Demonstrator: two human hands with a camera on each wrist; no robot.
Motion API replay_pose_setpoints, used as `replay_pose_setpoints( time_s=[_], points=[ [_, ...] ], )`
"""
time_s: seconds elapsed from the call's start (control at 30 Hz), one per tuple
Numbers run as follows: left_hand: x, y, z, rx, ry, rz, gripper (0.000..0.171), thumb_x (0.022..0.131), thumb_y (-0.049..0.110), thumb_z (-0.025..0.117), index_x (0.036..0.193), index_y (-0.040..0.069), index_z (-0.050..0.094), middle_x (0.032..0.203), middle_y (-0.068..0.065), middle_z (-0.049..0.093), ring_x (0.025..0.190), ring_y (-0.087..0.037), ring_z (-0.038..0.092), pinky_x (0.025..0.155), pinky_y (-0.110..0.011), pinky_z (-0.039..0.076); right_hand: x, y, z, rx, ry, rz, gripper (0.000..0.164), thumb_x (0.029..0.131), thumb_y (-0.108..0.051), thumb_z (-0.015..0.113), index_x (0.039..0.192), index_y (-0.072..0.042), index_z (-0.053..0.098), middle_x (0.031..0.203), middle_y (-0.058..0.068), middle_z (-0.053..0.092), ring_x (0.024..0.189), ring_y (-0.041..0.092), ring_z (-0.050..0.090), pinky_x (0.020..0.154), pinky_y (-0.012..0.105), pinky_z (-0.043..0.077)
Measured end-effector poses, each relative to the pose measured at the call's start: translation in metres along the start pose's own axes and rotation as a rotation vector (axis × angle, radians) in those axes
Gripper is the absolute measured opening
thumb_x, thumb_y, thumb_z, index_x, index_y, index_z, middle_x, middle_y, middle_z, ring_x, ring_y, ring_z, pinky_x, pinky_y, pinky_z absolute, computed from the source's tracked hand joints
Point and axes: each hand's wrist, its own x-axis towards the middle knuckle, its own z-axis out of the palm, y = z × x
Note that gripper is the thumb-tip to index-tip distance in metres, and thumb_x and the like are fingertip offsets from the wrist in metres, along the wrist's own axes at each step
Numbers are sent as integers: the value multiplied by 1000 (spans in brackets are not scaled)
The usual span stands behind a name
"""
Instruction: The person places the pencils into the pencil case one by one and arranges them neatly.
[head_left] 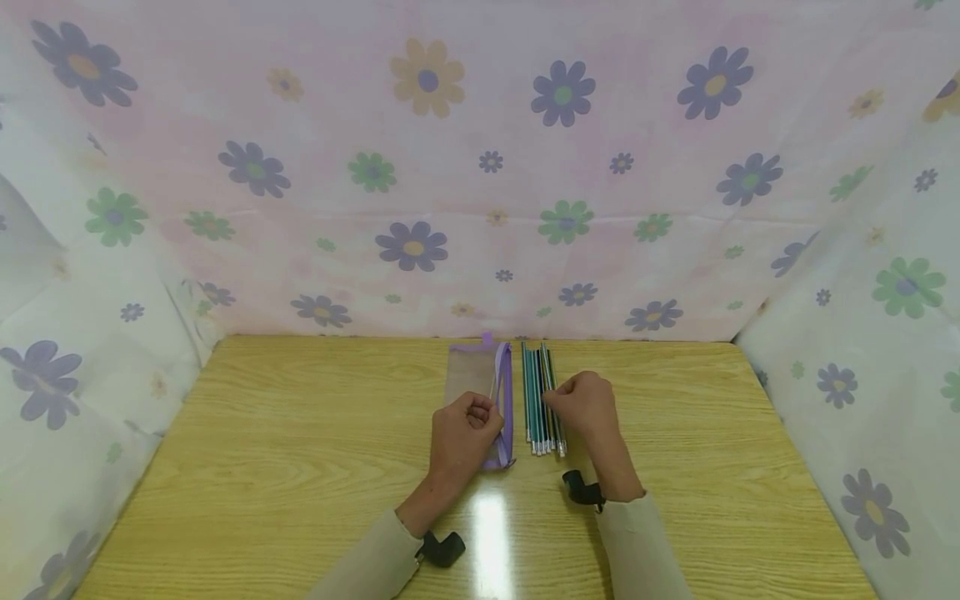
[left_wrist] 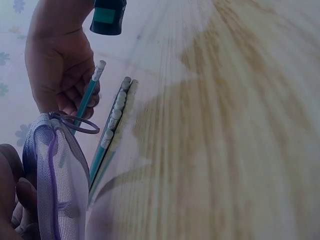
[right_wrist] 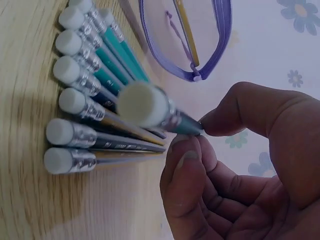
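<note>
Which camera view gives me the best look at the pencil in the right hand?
The right wrist view: the pencil is close up, its white eraser toward the camera, the right hand pinching it. The left wrist view shows it smaller, from the side; in the head view, I can't separate it from the other pencils.

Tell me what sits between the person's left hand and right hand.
In the head view, the pouch's purple edge comes first, then a narrow strip of bare table, then the row of pencils.

A yellow wood-grain worktop carried a row of teal and dark white-eraser-tipped pencils beside a rectangular purple-trimmed mesh pouch.
</note>
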Motion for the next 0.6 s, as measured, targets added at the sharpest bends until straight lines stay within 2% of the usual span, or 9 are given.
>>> replay_pose_setpoints(
  time_s=[0.2, 0.4, 0.6],
  points=[
    [0, -1, 0, 2, -1, -6, 7, 91, 10, 76, 86, 15, 73, 72, 8, 69, 60, -3, 65, 58, -24, 56, -1, -3, 3, 22, 5, -9, 35, 87, -14, 75, 55, -10, 61, 48, -5, 43, 46, 12, 36, 49, 29, 34],
    [0, 0, 0, -3, -4, -2, 7, 91, 10, 76, 87, 15, 73, 72, 8, 70, 60, -4, 65, 58, -24, 56, 0, -6, 7, 41, -5, -17, 20, 85, -13, 75, 67, -6, 74, 57, 0, 62, 51, 13, 49, 50, 28, 41],
    [0, 1, 0, -8, 2, 12, 7, 91, 10, 76, 87, 15, 73, 72, 8, 70, 60, -3, 65, 57, -24, 56, 0, -9, 11, 41, -35, -7, 16, 85, -15, 77, 72, -6, 76, 64, 3, 67, 56, 15, 56, 52, 28, 47]
  ],
)
